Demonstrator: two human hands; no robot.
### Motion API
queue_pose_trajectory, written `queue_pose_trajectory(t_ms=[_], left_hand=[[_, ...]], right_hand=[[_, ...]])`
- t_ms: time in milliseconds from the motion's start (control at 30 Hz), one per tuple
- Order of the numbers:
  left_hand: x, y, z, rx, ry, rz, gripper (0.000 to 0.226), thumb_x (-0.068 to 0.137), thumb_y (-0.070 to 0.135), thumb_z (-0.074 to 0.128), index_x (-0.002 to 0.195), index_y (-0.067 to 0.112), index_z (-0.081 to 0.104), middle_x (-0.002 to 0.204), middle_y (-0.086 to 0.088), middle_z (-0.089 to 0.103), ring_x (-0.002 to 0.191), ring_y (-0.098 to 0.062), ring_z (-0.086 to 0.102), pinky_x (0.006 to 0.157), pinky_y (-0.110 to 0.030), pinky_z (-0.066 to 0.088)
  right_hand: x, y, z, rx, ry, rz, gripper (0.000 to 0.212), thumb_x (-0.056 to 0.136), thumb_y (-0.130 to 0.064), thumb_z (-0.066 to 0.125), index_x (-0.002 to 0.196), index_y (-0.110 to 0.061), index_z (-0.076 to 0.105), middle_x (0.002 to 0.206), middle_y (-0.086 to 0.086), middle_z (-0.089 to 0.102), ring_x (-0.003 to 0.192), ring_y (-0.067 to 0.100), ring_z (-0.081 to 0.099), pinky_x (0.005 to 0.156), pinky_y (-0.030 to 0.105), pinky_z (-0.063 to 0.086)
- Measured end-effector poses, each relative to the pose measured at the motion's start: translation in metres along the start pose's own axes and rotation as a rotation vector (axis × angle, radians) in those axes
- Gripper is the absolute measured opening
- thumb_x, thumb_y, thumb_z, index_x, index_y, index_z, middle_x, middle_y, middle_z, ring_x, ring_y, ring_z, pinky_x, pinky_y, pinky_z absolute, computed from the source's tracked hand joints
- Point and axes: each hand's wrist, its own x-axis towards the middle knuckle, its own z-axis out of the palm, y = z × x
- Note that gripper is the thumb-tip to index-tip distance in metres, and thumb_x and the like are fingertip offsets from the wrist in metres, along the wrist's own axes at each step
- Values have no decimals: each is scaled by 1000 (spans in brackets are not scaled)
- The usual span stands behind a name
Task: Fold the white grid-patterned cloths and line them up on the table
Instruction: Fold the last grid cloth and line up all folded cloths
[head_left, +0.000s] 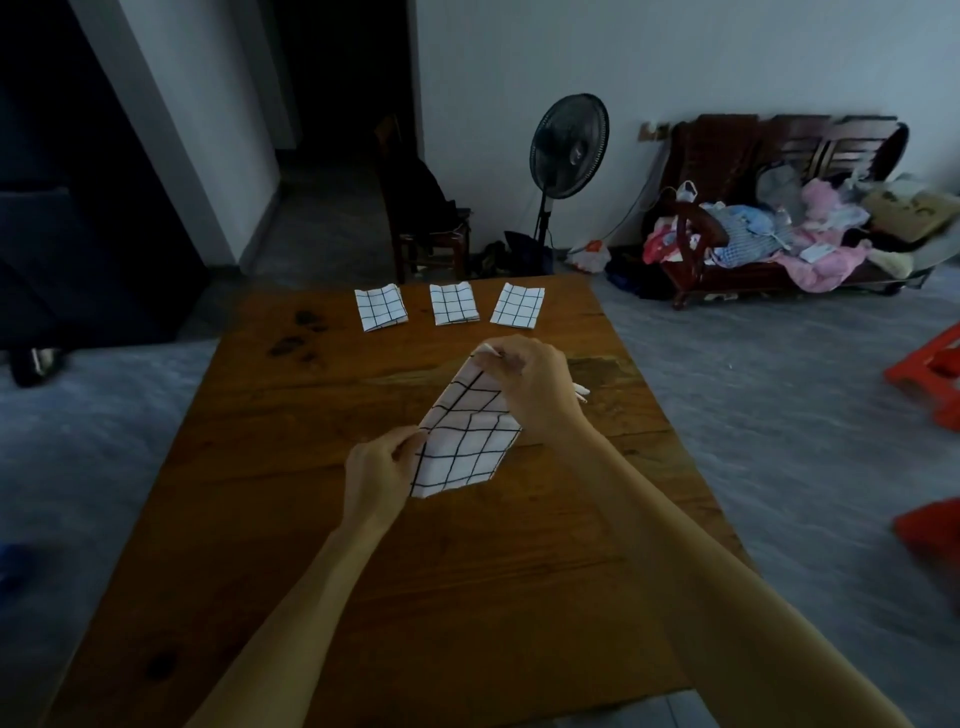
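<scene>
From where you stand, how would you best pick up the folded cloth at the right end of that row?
Probably by its near edge, coming from your own side. The rightmost folded cloth lies flat on the table, slightly turned, with bare wood in front of it and a gap to the middle cloth. Pinch all layers together there, so the fold holds. Both hands are busy now: left hand and right hand hold another cloth.

Your left hand (379, 470) pinches the near corner of a grid cloth (462, 441), and your right hand (530, 384) pinches its far corner, lifting it over the table (311, 545). Beyond your right fingers (506, 358), three folded cloths (454, 305) lie in a row.
</scene>
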Motion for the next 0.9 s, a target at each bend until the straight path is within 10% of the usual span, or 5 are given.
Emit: queue_pose_trajectory(t_ms=[367, 567, 900], left_hand=[[0, -20, -8, 308, -196, -264, 30, 95, 36, 51, 118, 20, 61, 93, 13, 61, 73, -1, 57, 61, -15, 44], [29, 41, -16, 166, -157, 32, 54, 91, 50, 50, 137, 21, 46, 131, 0, 56, 119, -16, 54, 98, -37, 44], [22, 36, -7, 53, -55, 196, 23, 94, 23, 54, 112, 15, 67, 96, 2, 71, 76, -6, 62, 68, -19, 50]], right_hand=[[-9, 22, -6, -2, 211, 92, 15, 94, -25, 61, 100, -18, 73, 96, -10, 69, 84, 2, 60, 70, 7, 40], [-9, 18, -5, -42, 125, -2, 12, 93, -21, 63, 95, -19, 74, 91, -6, 72, 80, 7, 62, 70, 18, 46], [-18, 0, -5, 100, 130, 46, 10, 92, -22, 65, 92, -20, 75, 84, -7, 71, 76, 5, 62, 66, 16, 47]])
